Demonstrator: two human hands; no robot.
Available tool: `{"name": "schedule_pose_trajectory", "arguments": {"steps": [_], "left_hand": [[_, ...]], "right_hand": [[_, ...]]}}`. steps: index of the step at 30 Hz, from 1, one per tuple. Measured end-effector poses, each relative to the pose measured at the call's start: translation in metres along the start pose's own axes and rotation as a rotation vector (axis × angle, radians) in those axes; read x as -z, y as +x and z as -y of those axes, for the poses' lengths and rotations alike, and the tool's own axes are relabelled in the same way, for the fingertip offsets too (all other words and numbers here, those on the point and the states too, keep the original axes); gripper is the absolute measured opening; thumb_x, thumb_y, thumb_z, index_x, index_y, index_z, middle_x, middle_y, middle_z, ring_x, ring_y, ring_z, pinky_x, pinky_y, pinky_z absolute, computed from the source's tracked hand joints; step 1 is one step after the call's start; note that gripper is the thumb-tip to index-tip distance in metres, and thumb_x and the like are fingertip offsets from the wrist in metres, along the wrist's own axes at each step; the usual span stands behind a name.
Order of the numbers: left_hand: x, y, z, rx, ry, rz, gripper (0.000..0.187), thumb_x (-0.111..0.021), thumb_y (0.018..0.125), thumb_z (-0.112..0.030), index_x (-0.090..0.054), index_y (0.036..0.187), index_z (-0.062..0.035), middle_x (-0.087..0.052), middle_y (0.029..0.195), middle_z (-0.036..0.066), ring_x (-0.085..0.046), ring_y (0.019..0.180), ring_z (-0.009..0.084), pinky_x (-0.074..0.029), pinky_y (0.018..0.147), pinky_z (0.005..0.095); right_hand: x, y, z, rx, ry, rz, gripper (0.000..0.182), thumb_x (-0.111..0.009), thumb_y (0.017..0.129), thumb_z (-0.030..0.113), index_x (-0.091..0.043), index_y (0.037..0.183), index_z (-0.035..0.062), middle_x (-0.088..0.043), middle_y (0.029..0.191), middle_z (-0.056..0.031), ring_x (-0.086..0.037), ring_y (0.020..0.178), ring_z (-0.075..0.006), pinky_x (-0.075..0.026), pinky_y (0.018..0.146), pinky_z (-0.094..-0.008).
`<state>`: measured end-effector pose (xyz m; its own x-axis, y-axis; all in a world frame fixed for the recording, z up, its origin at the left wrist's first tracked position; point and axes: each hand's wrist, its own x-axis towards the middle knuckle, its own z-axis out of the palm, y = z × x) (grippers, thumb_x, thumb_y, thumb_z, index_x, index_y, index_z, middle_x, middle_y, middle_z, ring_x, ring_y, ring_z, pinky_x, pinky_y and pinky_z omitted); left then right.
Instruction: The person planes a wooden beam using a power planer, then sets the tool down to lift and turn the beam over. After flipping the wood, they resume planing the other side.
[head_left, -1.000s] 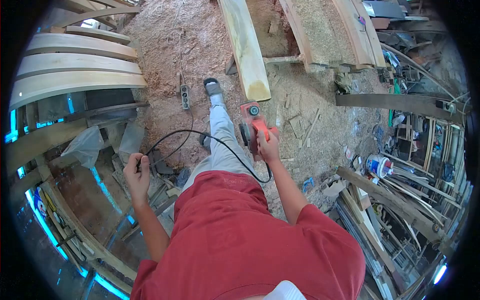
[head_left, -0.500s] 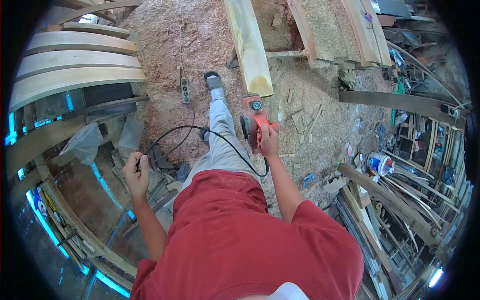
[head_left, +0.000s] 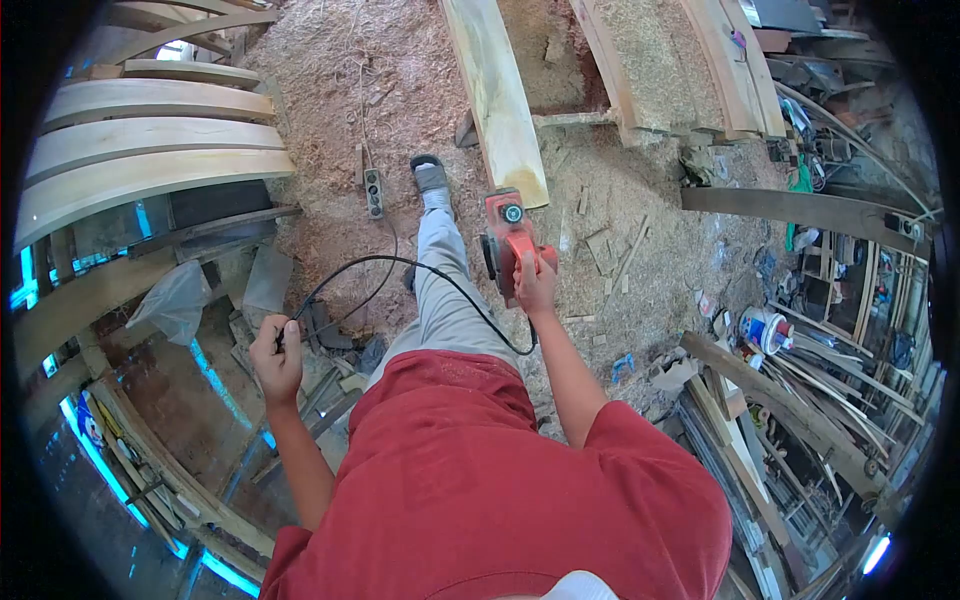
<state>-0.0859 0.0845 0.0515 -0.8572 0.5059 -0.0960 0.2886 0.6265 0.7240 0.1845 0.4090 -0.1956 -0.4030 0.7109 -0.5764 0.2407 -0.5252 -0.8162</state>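
My right hand [head_left: 535,285] is wrapped round the rear handle of a red electric planer [head_left: 512,235]. The planer's front overlaps the near end of a long pale wooden plank [head_left: 497,105]. Off to the left, my left hand [head_left: 276,358] is closed on the black power cord [head_left: 385,258], which arcs across my leg and back to the planer. A second stretch of cord runs from near this hand up to a power strip [head_left: 374,193] on the floor.
Wood shavings cover the floor [head_left: 330,90]. Curved timbers [head_left: 160,135] are stacked at left, and more boards [head_left: 720,65] stand at upper right. A beam [head_left: 780,395], a white bucket [head_left: 763,330] and scrap strips crowd the right side. Loose offcuts [head_left: 600,248] lie beside the planer.
The view has shifted slightly, and the plank's near end now sits a little closer to the planer. Both hands keep their holds.
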Motion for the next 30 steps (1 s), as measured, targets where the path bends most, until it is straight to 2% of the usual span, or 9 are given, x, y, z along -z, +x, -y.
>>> {"name": "schedule_pose_trajectory", "arguments": {"steps": [5,7,16,18,19,21,24,27,30], "left_hand": [[0.001,0.011,0.007,0.004,-0.010,-0.014,0.023,-0.058,0.107,-0.019,-0.058,0.089,-0.0032,-0.045,0.070,-0.002,-0.037,0.066,0.0073,-0.032,0.060,0.0282],[0.001,0.017,0.009,-0.033,-0.020,-0.034,0.019,-0.063,0.103,-0.015,-0.059,0.089,-0.0029,-0.047,0.069,-0.002,-0.040,0.064,0.0057,-0.033,0.057,0.0263],[0.003,0.037,0.010,-0.037,-0.022,-0.046,0.022,-0.063,0.104,-0.019,-0.060,0.089,-0.0031,-0.047,0.068,-0.001,-0.038,0.062,0.0051,-0.031,0.055,0.0262],[0.003,0.044,0.006,-0.048,-0.017,-0.055,0.023,-0.063,0.105,-0.020,-0.060,0.089,-0.0031,-0.047,0.067,-0.001,-0.038,0.061,0.0056,-0.032,0.055,0.0269],[0.003,0.047,0.005,-0.060,-0.013,-0.062,0.024,-0.063,0.105,-0.020,-0.060,0.089,-0.0032,-0.046,0.067,-0.001,-0.039,0.061,0.0061,-0.033,0.054,0.0276],[0.004,0.052,0.009,-0.061,-0.009,-0.063,0.024,-0.062,0.105,-0.020,-0.060,0.088,-0.0032,-0.046,0.067,0.000,-0.039,0.060,0.0069,-0.033,0.054,0.0282],[0.003,0.061,0.009,-0.062,0.004,-0.056,0.024,-0.062,0.105,-0.020,-0.060,0.088,-0.0034,-0.047,0.066,0.001,-0.041,0.059,0.0084,-0.034,0.055,0.0291],[0.003,0.074,0.006,-0.066,0.017,-0.060,0.024,-0.062,0.105,-0.020,-0.060,0.088,-0.0034,-0.048,0.066,0.002,-0.042,0.059,0.0095,-0.035,0.055,0.0293],[0.004,0.090,0.001,-0.090,0.018,-0.089,0.024,-0.063,0.104,-0.020,-0.060,0.088,-0.0033,-0.049,0.066,0.002,-0.043,0.058,0.0100,-0.035,0.055,0.0291]], "right_hand": [[-0.009,0.010,0.006,0.014,-0.006,-0.007,0.042,-0.062,0.104,0.042,-0.063,0.080,0.0069,-0.054,0.065,0.0037,-0.052,0.055,-0.0058,-0.039,0.048,-0.0247],[-0.012,0.013,0.010,0.027,-0.004,-0.010,0.042,-0.062,0.104,0.042,-0.063,0.080,0.0065,-0.054,0.065,0.0035,-0.052,0.055,-0.0059,-0.039,0.049,-0.0248],[-0.031,0.036,0.026,0.018,-0.108,-0.032,0.045,-0.061,0.103,0.043,-0.063,0.078,0.0060,-0.055,0.063,0.0024,-0.052,0.054,-0.0068,-0.040,0.049,-0.0256],[-0.038,0.042,0.027,0.075,-0.055,-0.038,0.041,-0.060,0.104,0.044,-0.059,0.081,0.0097,-0.050,0.060,0.0044,-0.045,0.045,-0.0044,-0.034,0.040,-0.0223],[-0.038,0.044,0.028,0.075,-0.057,-0.039,0.041,-0.060,0.104,0.044,-0.059,0.081,0.0097,-0.050,0.060,0.0044,-0.045,0.045,-0.0044,-0.034,0.040,-0.0223],[-0.039,0.045,0.030,0.046,-0.086,-0.049,0.047,-0.060,0.103,0.045,-0.064,0.079,0.0055,-0.055,0.062,0.0025,-0.052,0.052,-0.0072,-0.040,0.048,-0.0253],[-0.042,0.050,0.036,-0.009,-0.102,-0.055,0.047,-0.060,0.103,0.045,-0.065,0.079,0.0051,-0.055,0.063,0.0027,-0.053,0.054,-0.0074,-0.041,0.050,-0.0258],[-0.047,0.058,0.039,0.050,-0.182,-0.069,0.047,-0.061,0.103,0.045,-0.065,0.079,0.0040,-0.056,0.064,0.0026,-0.054,0.056,-0.0079,-0.042,0.053,-0.0268],[-0.053,0.070,0.043,0.015,-0.165,-0.067,0.047,-0.061,0.103,0.044,-0.067,0.080,0.0030,-0.058,0.064,0.0018,-0.055,0.057,-0.0085,-0.043,0.055,-0.0273]]}}
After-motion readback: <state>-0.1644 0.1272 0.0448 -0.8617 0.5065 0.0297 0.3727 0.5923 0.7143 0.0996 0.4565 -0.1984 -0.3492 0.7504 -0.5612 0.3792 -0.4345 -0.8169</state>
